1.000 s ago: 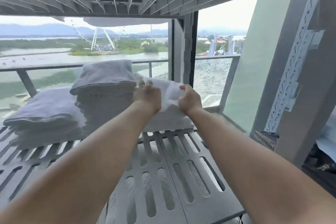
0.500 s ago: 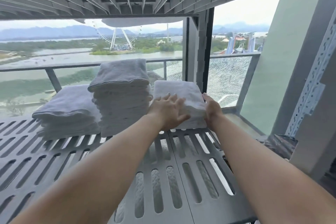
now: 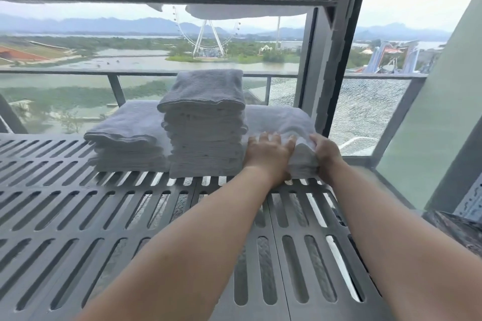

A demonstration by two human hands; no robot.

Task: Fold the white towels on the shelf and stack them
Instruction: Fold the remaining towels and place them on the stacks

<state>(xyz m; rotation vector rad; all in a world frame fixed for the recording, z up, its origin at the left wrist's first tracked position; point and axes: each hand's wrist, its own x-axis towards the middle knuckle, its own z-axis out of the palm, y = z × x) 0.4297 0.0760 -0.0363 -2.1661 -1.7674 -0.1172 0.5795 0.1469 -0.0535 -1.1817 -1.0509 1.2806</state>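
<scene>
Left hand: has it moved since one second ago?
Yes. The left hand came down, from near the tall stack's top to the low right stack.

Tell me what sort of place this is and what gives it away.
Likely a linen storage rack beside a high-rise balcony, perhaps at a hotel. Stacks of folded white towels sit on a slotted grey shelf, and behind them a glass railing looks down on water and a Ferris wheel.
</scene>
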